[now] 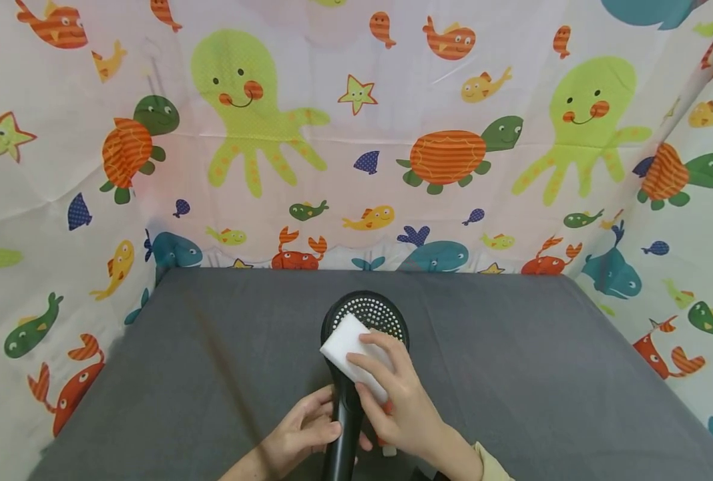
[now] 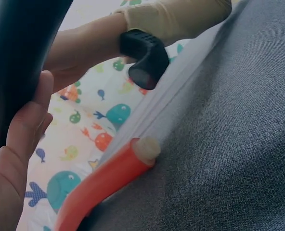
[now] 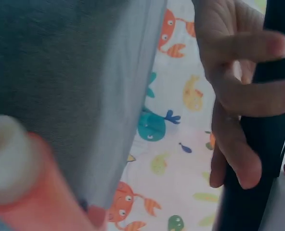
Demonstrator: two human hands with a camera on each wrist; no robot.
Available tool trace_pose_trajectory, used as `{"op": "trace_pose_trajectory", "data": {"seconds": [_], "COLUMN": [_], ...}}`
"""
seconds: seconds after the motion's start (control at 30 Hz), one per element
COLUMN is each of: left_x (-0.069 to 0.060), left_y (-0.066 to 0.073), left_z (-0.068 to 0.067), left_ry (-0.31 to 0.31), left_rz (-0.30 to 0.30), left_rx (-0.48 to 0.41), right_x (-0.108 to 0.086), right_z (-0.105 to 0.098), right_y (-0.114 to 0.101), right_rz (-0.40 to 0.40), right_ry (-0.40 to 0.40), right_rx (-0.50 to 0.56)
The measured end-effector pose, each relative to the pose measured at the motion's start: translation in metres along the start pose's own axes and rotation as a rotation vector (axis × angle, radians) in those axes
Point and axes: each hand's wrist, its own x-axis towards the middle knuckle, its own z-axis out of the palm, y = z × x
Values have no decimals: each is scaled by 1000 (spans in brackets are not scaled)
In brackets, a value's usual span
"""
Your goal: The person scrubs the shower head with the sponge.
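A black shower head (image 1: 373, 312) with a perforated round face is held up over the grey surface, face toward me. My left hand (image 1: 306, 427) grips its black handle (image 1: 346, 427); the left wrist view shows the thumb and fingers around that handle (image 2: 17, 62). In my right hand (image 1: 401, 394) is a white sponge block (image 1: 347, 337), pinched between fingers and thumb. The sponge lies over the lower part of the perforated face and the neck, hiding some of the holes. Part of the sponge (image 3: 279, 207) also shows beside the handle in the right wrist view.
A red-orange tube-shaped thing with a whitish end (image 2: 106, 180) is near the hands, mostly hidden behind them in the head view. The grey cloth surface (image 1: 513, 361) spreads around. A curtain printed with sea animals (image 1: 344, 200) stands at the back and sides.
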Motion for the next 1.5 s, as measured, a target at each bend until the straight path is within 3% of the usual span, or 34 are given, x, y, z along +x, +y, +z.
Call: {"op": "trace_pose_trajectory", "data": {"seconds": [0.17, 0.33, 0.5, 0.57, 0.67, 0.77, 0.87, 1.03, 1.2, 1.33, 1.5], "left_x": [1, 2, 3, 4, 3, 2, 2, 2, 2, 1, -3], "left_y": [-4, -5, -4, -2, 0, -2, -8, -13, -10, -9, -2], "left_z": [1, 1, -4, -5, -5, -5, -3, -2, -3, -5, -7], "left_ry": [-35, 5, 36, 51, 65, 46, 16, 22, 46, 77, 201], "left_rz": [-10, 33, 129, 157, 170, 162, 140, 128, 151, 166, 132], "left_rx": [-20, 9, 64, 75, 78, 94, 119, 130, 89, 63, 87], "right_x": [16, 21, 4, -5, -11, -5, 7, 16, 6, -3, -13], "right_z": [-1, -14, -20, -17, -8, -2, -2, -11, -14, -6, 5], "right_y": [10, 31, 35, 28, 14, 3, 4, 20, 25, 13, -7], "right_rz": [-16, 124, 245, 232, 152, 42, -4, 89, 182, 139, 31], "right_ry": [-28, 33, 82, 80, 53, 2, -28, 15, 41, 16, -45], "right_rx": [-11, -98, -164, -151, -89, -34, -29, -111, -156, -113, -50]}}
